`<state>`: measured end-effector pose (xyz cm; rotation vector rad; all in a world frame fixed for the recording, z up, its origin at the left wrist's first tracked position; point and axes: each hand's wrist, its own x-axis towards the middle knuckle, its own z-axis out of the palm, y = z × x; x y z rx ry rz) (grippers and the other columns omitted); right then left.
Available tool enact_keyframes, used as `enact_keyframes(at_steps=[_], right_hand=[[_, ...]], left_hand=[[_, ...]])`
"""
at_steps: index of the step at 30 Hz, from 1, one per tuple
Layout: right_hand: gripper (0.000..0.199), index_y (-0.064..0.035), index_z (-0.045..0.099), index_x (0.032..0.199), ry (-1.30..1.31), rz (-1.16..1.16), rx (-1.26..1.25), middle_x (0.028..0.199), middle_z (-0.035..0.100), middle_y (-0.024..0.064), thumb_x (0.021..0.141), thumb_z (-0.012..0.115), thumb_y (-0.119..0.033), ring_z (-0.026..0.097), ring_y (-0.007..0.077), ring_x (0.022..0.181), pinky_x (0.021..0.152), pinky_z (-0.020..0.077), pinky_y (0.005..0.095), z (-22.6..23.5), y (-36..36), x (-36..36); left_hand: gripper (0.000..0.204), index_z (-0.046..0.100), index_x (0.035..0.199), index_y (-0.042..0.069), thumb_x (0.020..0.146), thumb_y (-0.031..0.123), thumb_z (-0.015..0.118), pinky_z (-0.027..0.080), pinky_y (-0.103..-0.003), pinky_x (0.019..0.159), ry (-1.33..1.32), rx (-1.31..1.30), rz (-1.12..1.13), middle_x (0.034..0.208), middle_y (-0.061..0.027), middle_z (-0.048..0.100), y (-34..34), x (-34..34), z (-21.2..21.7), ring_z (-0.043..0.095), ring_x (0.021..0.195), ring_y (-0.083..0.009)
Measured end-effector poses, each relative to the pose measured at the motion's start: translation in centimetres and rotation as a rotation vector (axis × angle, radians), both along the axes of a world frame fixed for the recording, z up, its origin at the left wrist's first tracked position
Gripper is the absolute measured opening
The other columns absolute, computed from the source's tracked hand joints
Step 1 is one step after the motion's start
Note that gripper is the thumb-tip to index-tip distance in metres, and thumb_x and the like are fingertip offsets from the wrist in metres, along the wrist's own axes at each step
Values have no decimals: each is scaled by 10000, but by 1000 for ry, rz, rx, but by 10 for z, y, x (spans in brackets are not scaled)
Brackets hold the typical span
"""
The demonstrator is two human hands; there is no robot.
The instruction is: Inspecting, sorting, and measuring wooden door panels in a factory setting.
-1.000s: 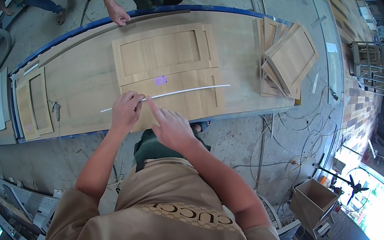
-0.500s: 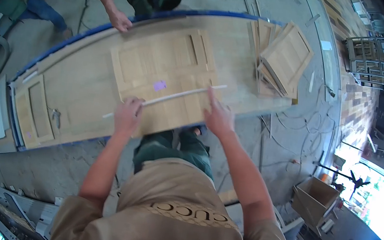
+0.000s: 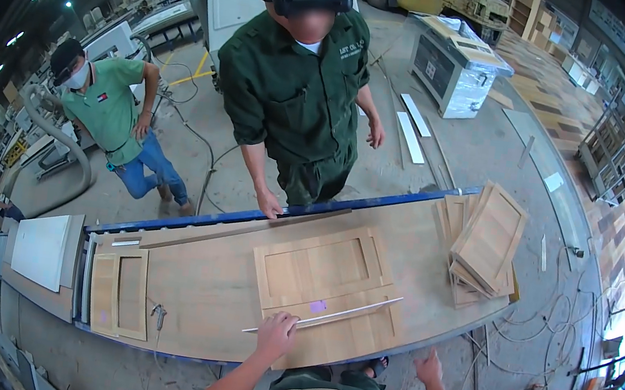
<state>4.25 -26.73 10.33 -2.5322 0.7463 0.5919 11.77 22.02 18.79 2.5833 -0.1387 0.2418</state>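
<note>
A light wooden cabinet door panel (image 3: 326, 272) lies flat on the long workbench (image 3: 213, 292). Across its near part lies a long thin metal ruler (image 3: 336, 316), with a small purple mark (image 3: 318, 305) just behind it. My left hand (image 3: 276, 333) presses down on the ruler's left end, fingers spread. My right hand (image 3: 430, 366) hangs off the bench's near edge, fingers apart, holding nothing. A person in dark green stands across the bench with one hand (image 3: 270, 207) resting on its far edge.
A stack of wooden door panels (image 3: 486, 245) sits at the bench's right end. A smaller door frame (image 3: 119, 293) and a white board (image 3: 39, 248) lie at the left. Another person in a green shirt (image 3: 109, 107) stands behind. Cables (image 3: 536, 358) cover the floor at right.
My right hand has come off the ruler and dropped back past the bench's near edge. The view has tilted up, showing the people across the bench. My left hand stays on the ruler.
</note>
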Motion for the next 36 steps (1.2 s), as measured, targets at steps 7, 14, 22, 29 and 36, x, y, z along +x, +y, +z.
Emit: enact_keyframes(at_steps=[7,14,22,29,36], right_hand=[[774,103,534,1383,109,-87,261,1061,736,281,819,730,-390,713,379,1069,961,547,439,-35,18,-94],[552,37,612,1329,130,-343,503,932,739,120,843,718,-202,736,213,736,601,548,338,-60,12,-150],[468,31,656,1283,41,-367,556,962,746,113,882,676,-210,734,198,749,619,549,325,-26,19,-111],[434,32,667,1268,3,-298,573,990,743,111,904,649,-204,733,192,783,642,554,317,-11,22,-88],[419,11,674,1269,23,-301,586,1000,744,103,915,656,-213,730,189,801,648,555,312,-3,27,-102]], left_hand=[[141,717,983,143,844,160,709,508,-461,767,-5,20,30,964,-54,681,8,5,2,657,891,-315],[102,716,930,135,830,150,713,494,-444,772,-74,13,11,919,-55,688,1,19,8,662,854,-298],[85,707,913,134,831,156,705,494,-445,772,-66,19,20,911,-56,689,6,24,5,660,873,-283],[96,702,911,132,822,168,705,481,-445,771,-74,21,34,912,-56,680,3,23,7,654,871,-279],[85,696,909,134,830,167,693,471,-448,791,-35,13,47,914,-55,672,1,10,4,648,891,-285]])
